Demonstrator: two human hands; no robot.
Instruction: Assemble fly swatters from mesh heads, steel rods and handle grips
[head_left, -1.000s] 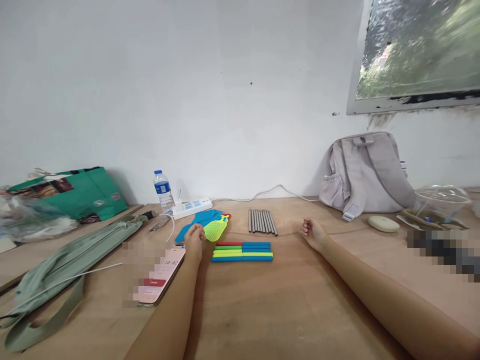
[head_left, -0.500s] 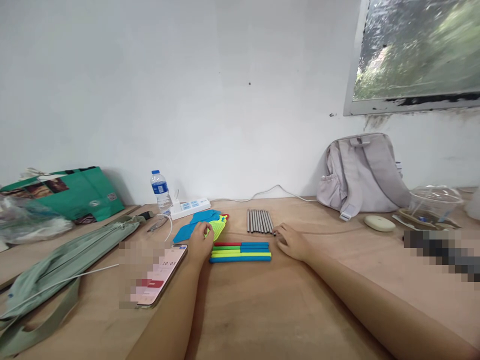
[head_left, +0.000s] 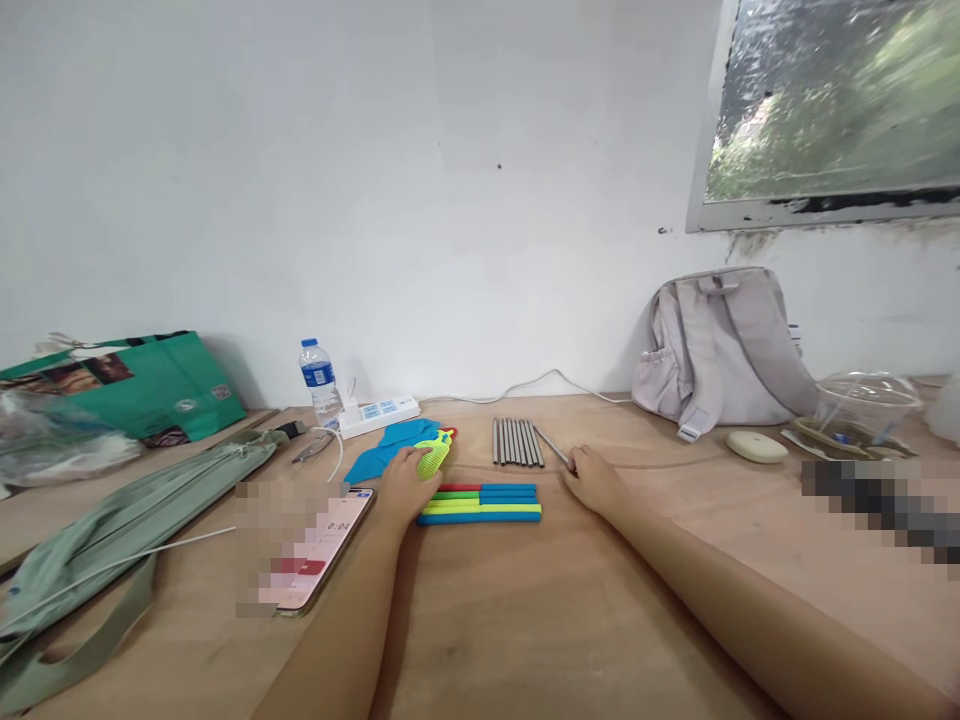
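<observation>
My left hand rests on the wooden table with its fingers on a yellow-green mesh pouch, which lies over blue and red pouches. My right hand pinches one metal straw, pulled aside at an angle from the row of several metal straws. A stack of coloured silicone sleeves, red, green, yellow and blue, lies between my hands.
A phone lies by my left forearm. At the left lie a grey-green bag and a green shopping bag. A water bottle and power strip stand by the wall. A grey backpack, a pale case and a plastic container sit to the right.
My right hand moved left from an idle fist to the straws and drew one straw out of the row. My left hand settled lower onto the mesh pouch.
</observation>
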